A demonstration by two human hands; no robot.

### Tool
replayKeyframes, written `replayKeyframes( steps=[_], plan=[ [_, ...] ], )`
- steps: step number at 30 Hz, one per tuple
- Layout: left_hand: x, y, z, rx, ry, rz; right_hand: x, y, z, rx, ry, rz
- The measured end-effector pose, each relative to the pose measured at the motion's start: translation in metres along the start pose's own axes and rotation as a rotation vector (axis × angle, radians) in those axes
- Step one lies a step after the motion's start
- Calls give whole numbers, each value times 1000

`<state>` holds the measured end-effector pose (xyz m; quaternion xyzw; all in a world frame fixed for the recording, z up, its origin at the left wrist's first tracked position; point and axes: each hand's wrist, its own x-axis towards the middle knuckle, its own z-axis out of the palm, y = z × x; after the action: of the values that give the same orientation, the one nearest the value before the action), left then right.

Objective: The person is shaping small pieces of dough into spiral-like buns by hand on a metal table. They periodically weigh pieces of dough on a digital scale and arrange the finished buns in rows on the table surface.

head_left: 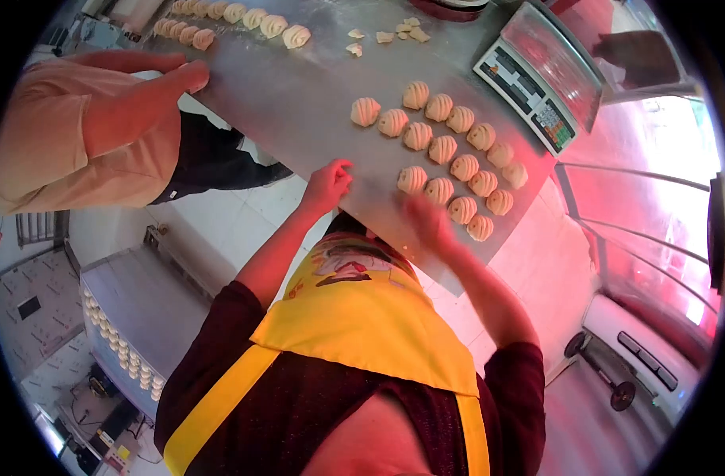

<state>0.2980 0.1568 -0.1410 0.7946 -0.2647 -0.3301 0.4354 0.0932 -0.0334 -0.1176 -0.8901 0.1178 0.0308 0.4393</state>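
Observation:
Rows of pale, ridged dough pieces [442, 149] lie on the metal table [291, 95]. My left hand [328, 187] is at the table's near edge, left of the rows, with its fingers curled together; whether anything small is inside does not show. My right hand [427, 222] is blurred by motion beside the nearest row, close to its leftmost pieces. Its fingers are smeared, so what it holds, if anything, cannot be made out.
A digital scale [527, 91] stands at the table's right side. Dough scraps [402, 33] and more shaped pieces [253, 19] lie farther back. Another person [100, 131] stands at the left. A second table [152, 293] with small pieces is at lower left.

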Motion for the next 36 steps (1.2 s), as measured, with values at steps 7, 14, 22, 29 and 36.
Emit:
replayKeyframes(
  steps=[7, 14, 22, 29, 36],
  plan=[
    [64, 27, -39, 329, 224, 443, 66, -28, -119, -57, 500, 30],
    [62, 65, -7, 488, 30, 678, -65, 14, -75, -289, 421, 364],
    [51, 44, 108, 439, -210, 661, -85, 71, -34, -316, 503, 406],
    [42, 79, 122, 619, -203, 681, -59, 49, -39, -453, 497, 284],
    [26, 56, 98, 579, -64, 516, -21, 32, -3, -386, 443, 193]
  ],
)
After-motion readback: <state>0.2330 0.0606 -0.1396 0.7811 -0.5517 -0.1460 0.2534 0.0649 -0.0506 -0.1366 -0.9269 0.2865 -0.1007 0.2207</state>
